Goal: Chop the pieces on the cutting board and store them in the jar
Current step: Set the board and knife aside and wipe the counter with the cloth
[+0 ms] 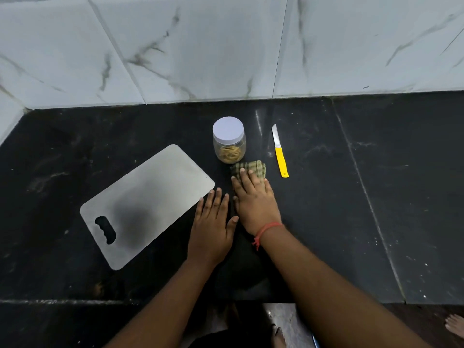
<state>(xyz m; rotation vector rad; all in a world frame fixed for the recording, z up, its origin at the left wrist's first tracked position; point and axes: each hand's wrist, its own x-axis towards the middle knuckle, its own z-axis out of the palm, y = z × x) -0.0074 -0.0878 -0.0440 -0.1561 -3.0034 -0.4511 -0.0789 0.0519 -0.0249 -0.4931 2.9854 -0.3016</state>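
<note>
Right hand (253, 204) is pressing flat, fingers extended and close together, on a folded green checked cloth (249, 169) lying on the black stone countertop (376, 197); it is not gripping anything, just palm-down on the fabric. Left hand (213, 227) is resting flat on the counter with fingers spread slightly, empty, fingertips just beside the corner of the bare rectangular steel cutting board (148, 202). No pieces are showing on the board. The task's pieces are sitting as pale yellow strips inside the clear round jar with a white screw lid (229, 139), lid on, standing just behind the cloth. So chopping and storing look done; this is looking like cleanup. Risks from here: the cloth is touching or nearly touching the jar base, so a forward wipe could be shoving the jar over or sliding it. The small knife with a yellow plastic handle (280, 151) is lying loose just right of the cloth, blade pointing away; a sideways sweep could be catching the handle and spinning it toward the fingers.
</note>
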